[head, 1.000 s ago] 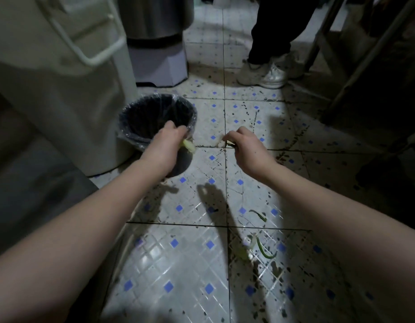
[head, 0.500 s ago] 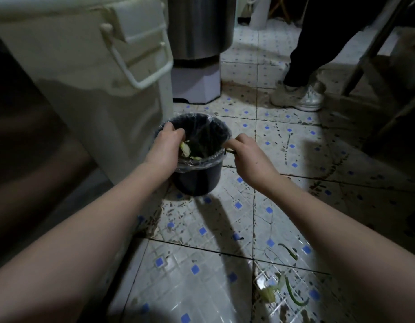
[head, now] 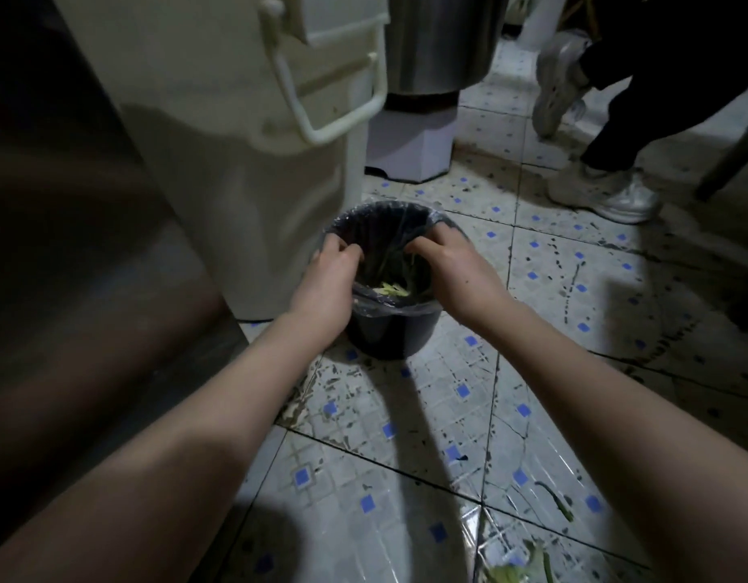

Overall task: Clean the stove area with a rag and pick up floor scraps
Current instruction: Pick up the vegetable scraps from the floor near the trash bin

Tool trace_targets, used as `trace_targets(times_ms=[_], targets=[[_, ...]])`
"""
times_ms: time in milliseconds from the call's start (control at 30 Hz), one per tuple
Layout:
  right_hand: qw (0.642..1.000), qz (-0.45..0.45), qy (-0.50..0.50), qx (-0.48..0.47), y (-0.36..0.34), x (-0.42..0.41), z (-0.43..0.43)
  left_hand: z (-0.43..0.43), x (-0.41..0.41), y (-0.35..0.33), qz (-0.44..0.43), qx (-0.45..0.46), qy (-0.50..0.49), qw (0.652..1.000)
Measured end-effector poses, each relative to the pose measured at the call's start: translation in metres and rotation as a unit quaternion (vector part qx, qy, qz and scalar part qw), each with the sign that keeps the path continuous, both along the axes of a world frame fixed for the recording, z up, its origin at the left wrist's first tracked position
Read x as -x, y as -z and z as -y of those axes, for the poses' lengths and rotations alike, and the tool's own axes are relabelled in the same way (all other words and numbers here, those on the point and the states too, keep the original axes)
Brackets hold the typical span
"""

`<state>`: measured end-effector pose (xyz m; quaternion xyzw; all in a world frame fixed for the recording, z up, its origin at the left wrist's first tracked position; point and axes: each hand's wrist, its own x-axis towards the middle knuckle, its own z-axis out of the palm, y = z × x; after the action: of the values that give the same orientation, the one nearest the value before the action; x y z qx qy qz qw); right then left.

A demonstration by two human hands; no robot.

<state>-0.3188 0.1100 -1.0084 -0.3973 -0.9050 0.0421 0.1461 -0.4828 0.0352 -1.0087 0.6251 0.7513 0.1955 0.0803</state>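
A small dark waste bin [head: 391,340] with a clear plastic liner stands on the tiled floor. Pale yellow-green scraps [head: 390,290] lie inside it. My left hand [head: 330,284] rests over the bin's left rim with its fingers bent downward and nothing visible in them. Over the right rim, my right hand [head: 452,267] pinches thin green strands [head: 412,263] that hang into the bin. On the floor near me lie a green strip [head: 558,502] and a leafy scrap [head: 516,571]. No rag is in view.
A tall cream container [head: 246,170] with a handle stands right behind the bin. A steel drum [head: 441,44] on a white base [head: 410,149] is farther back. Another person's white shoes [head: 608,197] are at the right. A dark cabinet front [head: 48,267] fills the left.
Both hands moved from beside the bin to over its opening. The pale scrap left my left hand and now lies in the bin. The other person lifted one foot.
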Motion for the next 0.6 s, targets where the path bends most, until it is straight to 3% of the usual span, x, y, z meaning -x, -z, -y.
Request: trace_targets(times_ms=[200,600], targets=[[0.999,0.015,0.011,0.036,0.006,0.018,-0.006,0.010,0.013,-0.003,-0.040,-0.021,-0.017,0.999],[0.998,0.024,0.052,-0.024,0.010,-0.041,0.022,0.022,-0.021,-0.001,-0.111,-0.012,0.057,0.992]])
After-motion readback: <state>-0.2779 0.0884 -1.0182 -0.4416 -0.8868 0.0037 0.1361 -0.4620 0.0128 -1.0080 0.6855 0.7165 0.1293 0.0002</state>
